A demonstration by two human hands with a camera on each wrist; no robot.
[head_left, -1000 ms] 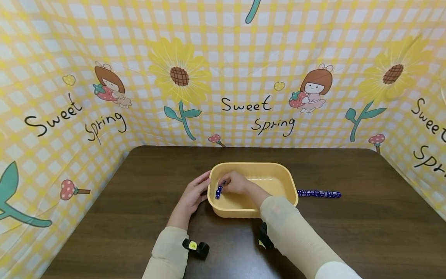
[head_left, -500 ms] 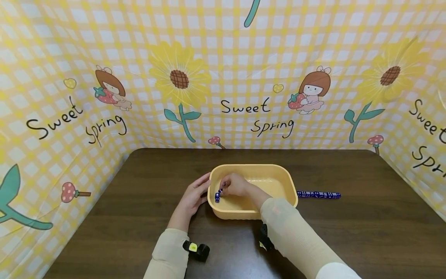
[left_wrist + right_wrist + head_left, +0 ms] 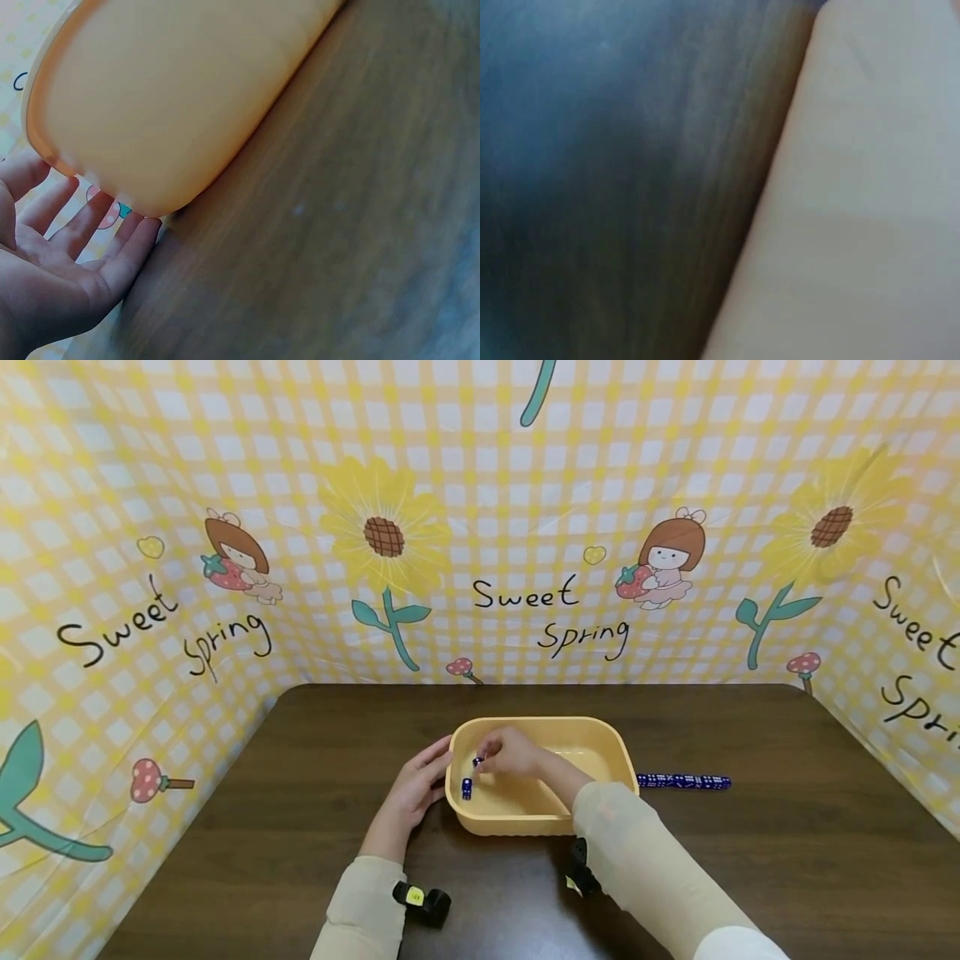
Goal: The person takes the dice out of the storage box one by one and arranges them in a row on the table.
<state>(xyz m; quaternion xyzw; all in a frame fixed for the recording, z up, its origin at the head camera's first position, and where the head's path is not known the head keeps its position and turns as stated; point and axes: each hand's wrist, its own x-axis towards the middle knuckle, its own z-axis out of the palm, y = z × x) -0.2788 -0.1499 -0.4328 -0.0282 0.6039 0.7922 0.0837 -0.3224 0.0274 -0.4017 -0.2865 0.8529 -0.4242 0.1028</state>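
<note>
A yellow plastic tub (image 3: 555,825) stands on the table. My left hand (image 3: 415,783) rests along its left end, fingers spread and nearly straight. In the left wrist view the fingertips (image 3: 147,225) lie right at the outer wall of the tub (image 3: 180,97). My right hand (image 3: 516,753) reaches inside, pinching a small blue die (image 3: 478,762) between thumb and finger. Just below it, in the tub's left end, are more blue dice (image 3: 467,789) with white dots. The right wrist view has only the tub's pale outer side (image 3: 855,187), not the hand.
Right of the tub, a long straight row of blue dice (image 3: 684,782) lies on the dark wooden table (image 3: 750,860), its near end reaching the tub's wall. A yellow checked cloth (image 3: 480,510) hangs behind and at both sides.
The die at my right fingertips now sits apart from the dice in the tub; half a second ago it was right against them. My left hand stays at the tub's end.
</note>
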